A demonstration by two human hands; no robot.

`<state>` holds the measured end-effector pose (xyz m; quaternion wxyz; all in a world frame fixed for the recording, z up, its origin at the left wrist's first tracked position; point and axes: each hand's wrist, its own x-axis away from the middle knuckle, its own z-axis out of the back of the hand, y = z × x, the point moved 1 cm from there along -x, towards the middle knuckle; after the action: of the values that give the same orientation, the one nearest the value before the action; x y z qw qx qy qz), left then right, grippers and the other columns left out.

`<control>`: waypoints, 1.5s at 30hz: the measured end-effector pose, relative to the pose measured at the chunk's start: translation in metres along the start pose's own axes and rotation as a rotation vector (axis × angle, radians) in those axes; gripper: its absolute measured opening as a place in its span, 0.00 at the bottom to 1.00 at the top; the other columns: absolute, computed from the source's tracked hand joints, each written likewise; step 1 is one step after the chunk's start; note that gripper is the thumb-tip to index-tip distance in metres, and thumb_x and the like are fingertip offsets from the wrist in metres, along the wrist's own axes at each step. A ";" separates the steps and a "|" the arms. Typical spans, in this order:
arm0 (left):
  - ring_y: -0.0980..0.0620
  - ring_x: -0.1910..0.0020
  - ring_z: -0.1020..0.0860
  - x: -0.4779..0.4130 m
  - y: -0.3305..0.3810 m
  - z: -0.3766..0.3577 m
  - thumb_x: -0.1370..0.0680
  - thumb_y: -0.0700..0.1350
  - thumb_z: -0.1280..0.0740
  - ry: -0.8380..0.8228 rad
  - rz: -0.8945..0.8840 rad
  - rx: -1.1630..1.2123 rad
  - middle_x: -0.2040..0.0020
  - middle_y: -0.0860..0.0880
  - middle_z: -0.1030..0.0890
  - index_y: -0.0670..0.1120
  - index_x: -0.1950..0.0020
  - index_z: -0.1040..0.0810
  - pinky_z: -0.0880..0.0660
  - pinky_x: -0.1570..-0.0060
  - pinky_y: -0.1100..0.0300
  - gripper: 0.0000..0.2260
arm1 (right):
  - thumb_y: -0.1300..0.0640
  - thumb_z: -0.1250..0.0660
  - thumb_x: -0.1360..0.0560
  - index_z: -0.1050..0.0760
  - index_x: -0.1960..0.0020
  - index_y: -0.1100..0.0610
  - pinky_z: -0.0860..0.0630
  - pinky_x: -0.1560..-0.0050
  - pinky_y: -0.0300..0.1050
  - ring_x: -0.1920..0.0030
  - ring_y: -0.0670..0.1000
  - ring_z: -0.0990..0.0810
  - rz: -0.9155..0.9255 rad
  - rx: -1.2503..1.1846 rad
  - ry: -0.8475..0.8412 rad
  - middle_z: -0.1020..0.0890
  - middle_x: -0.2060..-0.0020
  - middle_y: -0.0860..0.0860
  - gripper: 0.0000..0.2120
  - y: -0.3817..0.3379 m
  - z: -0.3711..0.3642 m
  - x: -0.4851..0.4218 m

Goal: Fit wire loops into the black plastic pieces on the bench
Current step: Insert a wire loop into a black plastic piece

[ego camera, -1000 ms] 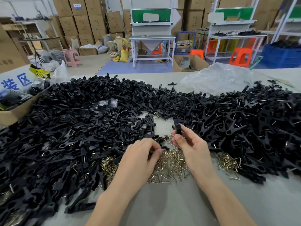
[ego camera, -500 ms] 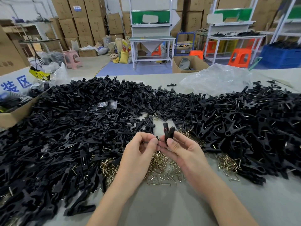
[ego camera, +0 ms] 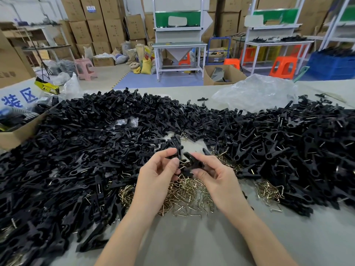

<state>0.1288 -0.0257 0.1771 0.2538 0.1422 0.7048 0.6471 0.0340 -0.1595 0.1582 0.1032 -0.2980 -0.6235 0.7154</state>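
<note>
Grey bench top (ego camera: 192, 244) stretches under my forearms. Its far half is buried under a heap of black plastic pieces (ego camera: 76, 150) that runs from the left edge round to the right, and some pieces on the right side show bits of metal in them. Just in front of me, near the bench's middle, lies a loose pile of brass-coloured wire loops (ego camera: 184, 194), with a smaller clump of them off to the right.

Both hands are raised a little above that pile, close together. My right hand (ego camera: 217, 175) grips one black forked plastic piece (ego camera: 193, 163) between curled thumb and fingers, its fork pointing up and away from me. My left hand (ego camera: 157, 175) is curled too, thumb and forefinger pinching a small bent wire loop (ego camera: 182, 161) right against the piece; I cannot tell whether the wire has entered it.

Beyond the heap sits a crumpled clear plastic bag (ego camera: 255, 93), and an open brown cardboard box (ego camera: 15, 135) stands at the left edge. Behind are stacked brown cartons (ego camera: 96, 22), white workbenches and orange plastic stools (ego camera: 283, 67).
</note>
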 end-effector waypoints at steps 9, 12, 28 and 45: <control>0.59 0.63 0.21 0.000 0.001 0.001 0.20 0.40 0.31 -0.013 -0.014 0.022 0.64 0.55 0.20 0.50 0.41 0.19 0.24 0.58 0.69 0.10 | 0.67 0.31 0.22 0.19 0.39 0.39 0.25 0.36 0.42 0.41 0.45 0.19 0.017 0.110 -0.033 0.20 0.47 0.39 0.24 0.001 -0.002 0.001; 0.58 0.63 0.21 -0.001 0.000 0.001 0.20 0.41 0.30 -0.011 -0.003 0.013 0.64 0.55 0.21 0.52 0.42 0.19 0.25 0.59 0.69 0.09 | 0.66 0.31 0.21 0.19 0.38 0.41 0.25 0.35 0.43 0.41 0.45 0.19 0.020 0.124 -0.044 0.20 0.47 0.39 0.22 0.000 -0.002 0.002; 0.53 0.53 0.20 0.001 -0.001 -0.006 0.28 0.50 0.27 -0.254 0.243 0.271 0.50 0.45 0.20 0.52 0.44 0.15 0.21 0.56 0.58 0.12 | 0.62 0.28 0.24 0.21 0.43 0.31 0.32 0.42 0.25 0.41 0.37 0.23 0.026 0.231 -0.078 0.19 0.43 0.33 0.25 -0.004 -0.002 0.006; 0.47 0.47 0.19 0.010 -0.004 -0.008 0.23 0.47 0.30 -0.543 0.267 0.209 0.46 0.41 0.16 0.48 0.39 0.18 0.20 0.50 0.51 0.13 | 0.74 0.34 0.24 0.17 0.49 0.37 0.27 0.41 0.31 0.28 0.38 0.34 0.078 0.099 -0.239 0.34 0.27 0.38 0.30 -0.009 -0.009 0.013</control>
<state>0.1167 -0.0277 0.1721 0.3294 0.4262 0.6491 0.5372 0.0271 -0.1437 0.1623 0.0150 -0.2290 -0.5832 0.7792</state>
